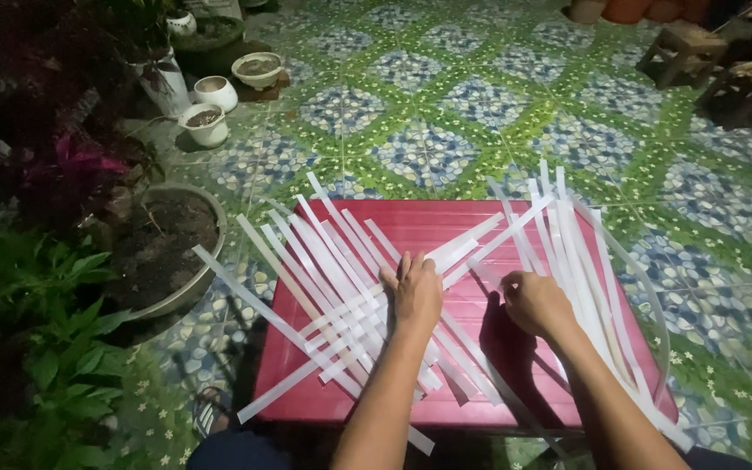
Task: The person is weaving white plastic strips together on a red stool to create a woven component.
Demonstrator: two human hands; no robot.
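Several long white strips lie crossed over one another on a low red plastic table. My left hand lies flat on the crossing strips near the table's middle, fingers together and pointing away from me. My right hand is curled, its fingertips pinching a white strip that runs toward the far right. A second fan of white strips spreads under and past my right wrist to the table's right edge.
A large soil-filled pot stands just left of the table, with leafy plants in front of it. Small white pots sit farther back on the patterned tile floor. Wooden stools stand at the far right.
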